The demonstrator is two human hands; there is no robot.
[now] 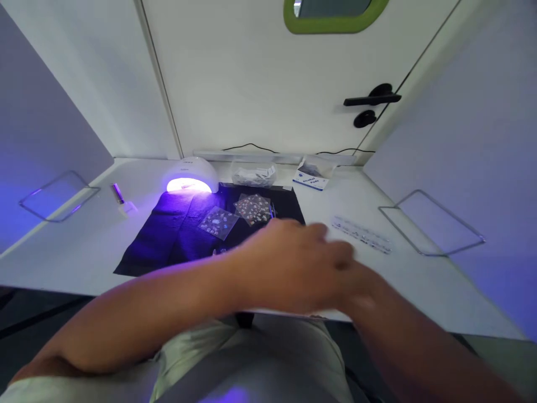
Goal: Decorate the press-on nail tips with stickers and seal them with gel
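Observation:
My left hand [289, 266] reaches across in front of my body with bent fingers, smeared by motion. It overlaps my right hand [354, 282], which shows only near the wrist; the right fingers are hidden. Whether anything sits between the hands, I cannot make out. Just beyond them is a black mat [172, 232], bearing a clear sheet with small shiny pieces [218, 222] and a pile of similar sheets [253, 209]. A slim, light-coloured stick [272, 210] shows beside that pile. To the right lie clear strips with small marks [361, 234].
A lit white nail lamp [193, 170] glows violet at the mat's back left. Behind the mat are a clear tub of packets [254, 174] and an open alcohol pad box [312, 173]. A small bottle [121, 200] lies left. Wire frames [432, 224] flank the white table [419, 280].

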